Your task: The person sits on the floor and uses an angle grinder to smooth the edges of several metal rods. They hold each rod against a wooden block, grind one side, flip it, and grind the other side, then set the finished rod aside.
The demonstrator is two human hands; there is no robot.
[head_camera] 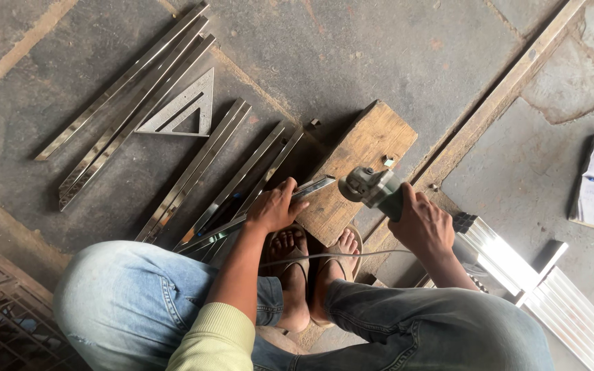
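While gripped, steel tube [280,206] up-right diagonal.

The single head-worn camera looks steeply down, at close range, past the person's knees onto the grey concrete floor [379,48].

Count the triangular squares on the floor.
1: a metal triangular square lies flat on the concrete, beside the long steel bars at upper left. Others could be hidden under the bars or legs.

light: soft daylight | glare: steel tubes [510,264] lower right | focus: sharp | shadows: faint
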